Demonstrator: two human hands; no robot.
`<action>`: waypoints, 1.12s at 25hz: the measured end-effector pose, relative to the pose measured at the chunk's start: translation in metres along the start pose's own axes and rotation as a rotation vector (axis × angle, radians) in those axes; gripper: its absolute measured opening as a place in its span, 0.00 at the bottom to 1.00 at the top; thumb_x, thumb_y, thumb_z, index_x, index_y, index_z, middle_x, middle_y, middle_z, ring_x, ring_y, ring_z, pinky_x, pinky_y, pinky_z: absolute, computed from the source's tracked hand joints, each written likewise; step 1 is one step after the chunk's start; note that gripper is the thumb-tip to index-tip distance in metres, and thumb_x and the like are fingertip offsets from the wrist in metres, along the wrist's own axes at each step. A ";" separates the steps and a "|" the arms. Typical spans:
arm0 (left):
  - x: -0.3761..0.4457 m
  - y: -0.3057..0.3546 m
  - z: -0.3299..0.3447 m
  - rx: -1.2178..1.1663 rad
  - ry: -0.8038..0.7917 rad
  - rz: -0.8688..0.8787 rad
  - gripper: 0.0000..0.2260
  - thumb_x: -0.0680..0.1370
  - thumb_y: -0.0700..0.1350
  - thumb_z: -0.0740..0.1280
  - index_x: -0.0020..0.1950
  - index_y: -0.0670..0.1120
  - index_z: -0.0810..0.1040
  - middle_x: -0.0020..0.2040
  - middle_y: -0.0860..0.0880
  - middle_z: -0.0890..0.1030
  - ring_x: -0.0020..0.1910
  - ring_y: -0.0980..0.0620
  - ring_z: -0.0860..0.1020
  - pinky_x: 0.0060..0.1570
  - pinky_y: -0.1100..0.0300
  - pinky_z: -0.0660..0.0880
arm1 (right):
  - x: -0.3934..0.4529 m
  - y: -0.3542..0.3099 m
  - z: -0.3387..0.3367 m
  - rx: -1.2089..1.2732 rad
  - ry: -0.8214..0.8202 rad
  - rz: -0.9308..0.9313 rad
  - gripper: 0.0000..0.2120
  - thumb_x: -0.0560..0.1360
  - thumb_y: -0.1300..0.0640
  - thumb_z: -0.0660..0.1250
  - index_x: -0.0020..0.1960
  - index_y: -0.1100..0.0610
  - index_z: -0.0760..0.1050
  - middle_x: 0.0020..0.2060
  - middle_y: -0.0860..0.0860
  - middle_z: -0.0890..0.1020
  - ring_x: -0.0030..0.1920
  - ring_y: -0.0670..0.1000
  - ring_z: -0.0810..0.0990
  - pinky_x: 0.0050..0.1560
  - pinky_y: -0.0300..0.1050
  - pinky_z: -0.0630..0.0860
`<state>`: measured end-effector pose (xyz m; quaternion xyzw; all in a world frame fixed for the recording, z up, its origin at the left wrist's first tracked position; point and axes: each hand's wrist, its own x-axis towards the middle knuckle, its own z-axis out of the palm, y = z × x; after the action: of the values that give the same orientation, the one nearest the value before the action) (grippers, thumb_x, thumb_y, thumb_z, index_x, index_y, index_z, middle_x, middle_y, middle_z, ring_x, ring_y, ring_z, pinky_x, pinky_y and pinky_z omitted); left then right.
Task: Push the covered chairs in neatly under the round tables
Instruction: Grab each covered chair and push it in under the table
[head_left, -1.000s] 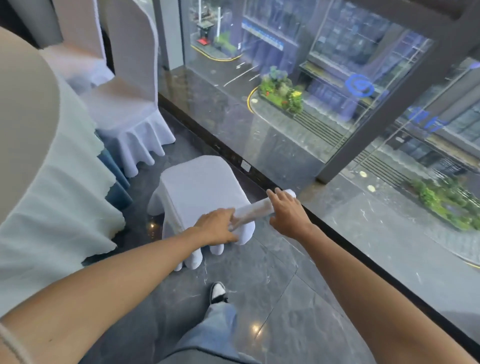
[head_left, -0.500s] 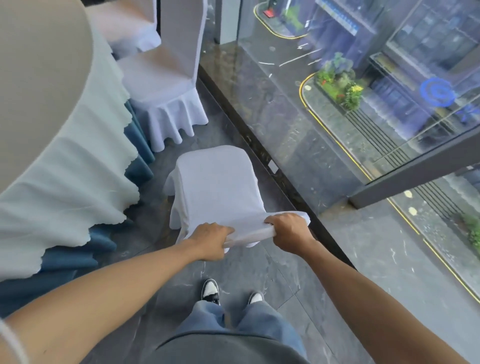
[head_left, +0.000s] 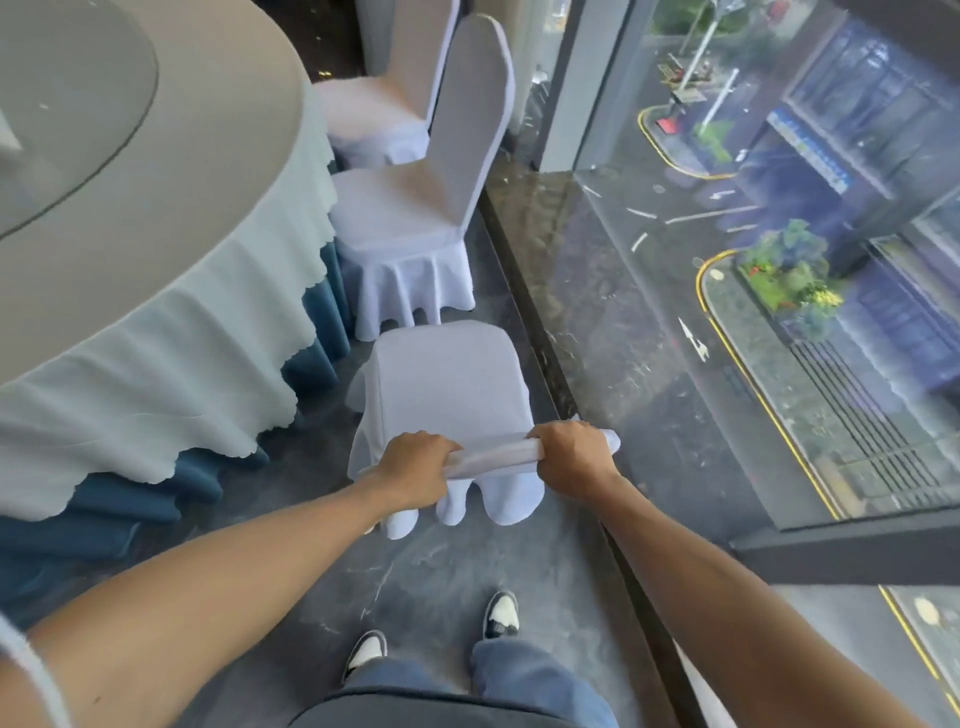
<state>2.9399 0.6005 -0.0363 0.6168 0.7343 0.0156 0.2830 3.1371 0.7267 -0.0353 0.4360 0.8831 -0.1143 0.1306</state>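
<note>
Both hands, left hand and right hand, are keeping a closed grip on the covered chair's backrest top, the chair standing just beside the round table, not under it.

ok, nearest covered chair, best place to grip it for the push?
Grip the top edge of the backrest of the nearest covered chair, coming from behind it, one hand near each end. The left hand and right hand already sit there. It is the closest firm edge, and the seat faces away, so a push drives the chair forward; the round table lies left.
</note>
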 end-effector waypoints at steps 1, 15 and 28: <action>0.009 0.007 0.000 0.005 0.014 -0.021 0.12 0.68 0.41 0.61 0.46 0.52 0.79 0.38 0.53 0.81 0.39 0.47 0.79 0.31 0.59 0.66 | 0.010 0.010 -0.007 -0.024 -0.010 -0.018 0.16 0.66 0.61 0.60 0.49 0.49 0.80 0.41 0.48 0.83 0.44 0.55 0.81 0.45 0.46 0.74; 0.137 0.014 -0.059 -0.139 0.228 -0.433 0.17 0.67 0.38 0.63 0.52 0.51 0.80 0.44 0.49 0.83 0.45 0.44 0.80 0.30 0.60 0.61 | 0.228 0.036 -0.099 -0.215 -0.048 -0.497 0.13 0.66 0.61 0.62 0.47 0.52 0.79 0.41 0.50 0.82 0.43 0.58 0.81 0.38 0.45 0.66; 0.246 -0.018 -0.149 -0.287 0.364 -0.836 0.11 0.67 0.40 0.66 0.46 0.51 0.80 0.36 0.51 0.79 0.35 0.47 0.74 0.32 0.59 0.62 | 0.424 -0.007 -0.178 -0.238 -0.110 -0.872 0.16 0.65 0.62 0.63 0.50 0.51 0.80 0.40 0.50 0.83 0.42 0.56 0.80 0.44 0.47 0.77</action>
<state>2.8393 0.8695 -0.0152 0.2104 0.9476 0.1094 0.2140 2.8600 1.0923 -0.0076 -0.0014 0.9829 -0.0793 0.1663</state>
